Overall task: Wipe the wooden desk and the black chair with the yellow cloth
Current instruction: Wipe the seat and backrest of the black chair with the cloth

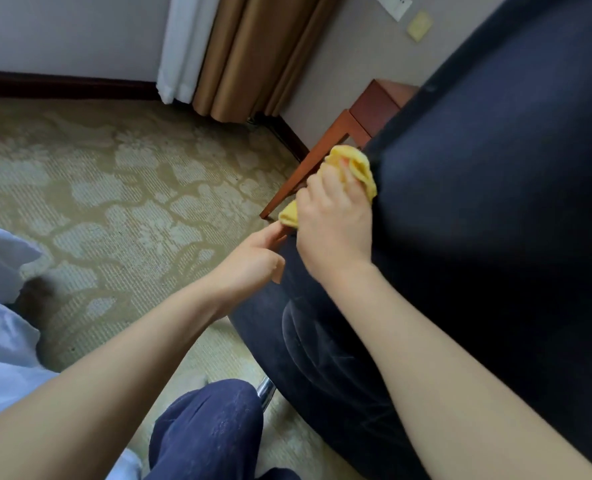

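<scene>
Heads up: your right hand (pixel 336 216) has the yellow cloth (pixel 356 164) balled up tight and pressed on the side edge of the black chair (pixel 478 202), just beside the wooden desk (pixel 379 102) leg. Bunched like that, it'll probably only wipe a thin strip, and the loose tail could slip out. Can't tell if your left hand (pixel 253 261) is actually gripping the chair edge or just touching it. If it's just touching, a hard push might shift the chair.
</scene>
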`<state>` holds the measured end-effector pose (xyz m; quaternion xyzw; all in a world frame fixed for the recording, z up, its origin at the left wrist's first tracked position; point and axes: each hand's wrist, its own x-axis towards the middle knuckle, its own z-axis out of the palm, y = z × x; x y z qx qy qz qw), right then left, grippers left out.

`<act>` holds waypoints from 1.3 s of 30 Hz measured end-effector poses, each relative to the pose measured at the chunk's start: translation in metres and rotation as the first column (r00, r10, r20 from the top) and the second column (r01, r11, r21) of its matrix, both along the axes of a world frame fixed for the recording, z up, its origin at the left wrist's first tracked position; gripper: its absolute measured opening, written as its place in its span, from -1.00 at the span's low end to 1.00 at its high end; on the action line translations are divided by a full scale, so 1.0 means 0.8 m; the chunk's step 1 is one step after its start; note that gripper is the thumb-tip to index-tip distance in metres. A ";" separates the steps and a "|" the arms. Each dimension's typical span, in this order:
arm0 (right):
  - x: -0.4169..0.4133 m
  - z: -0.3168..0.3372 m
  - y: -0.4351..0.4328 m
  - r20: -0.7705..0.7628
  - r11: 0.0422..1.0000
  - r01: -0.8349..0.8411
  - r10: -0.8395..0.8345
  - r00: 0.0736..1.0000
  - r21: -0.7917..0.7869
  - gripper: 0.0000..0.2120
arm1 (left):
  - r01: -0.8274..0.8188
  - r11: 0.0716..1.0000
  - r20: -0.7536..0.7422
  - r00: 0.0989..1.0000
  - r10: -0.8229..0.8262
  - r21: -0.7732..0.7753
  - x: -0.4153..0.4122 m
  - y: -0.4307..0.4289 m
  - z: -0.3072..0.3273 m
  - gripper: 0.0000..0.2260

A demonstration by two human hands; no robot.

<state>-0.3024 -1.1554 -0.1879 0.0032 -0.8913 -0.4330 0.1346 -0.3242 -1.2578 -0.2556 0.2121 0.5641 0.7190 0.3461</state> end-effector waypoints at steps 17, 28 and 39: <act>0.187 -0.064 0.100 0.327 0.987 -0.135 0.100 0.940 0.086 -0.46 | 0.045 0.993 -0.149 0.987 -0.061 -0.105 0.028 0.000 0.054 -0.18; 0.193 0.080 0.097 -0.066 0.962 -0.236 0.247 0.967 0.136 -0.53 | 0.011 0.967 -0.398 0.910 -0.115 -0.254 0.030 0.002 0.070 -0.16; 0.060 0.022 0.032 0.035 0.987 -0.103 0.099 0.994 0.124 -0.55 | -0.448 0.873 -0.962 0.263 -0.078 -0.194 -0.045 -0.024 0.035 -0.34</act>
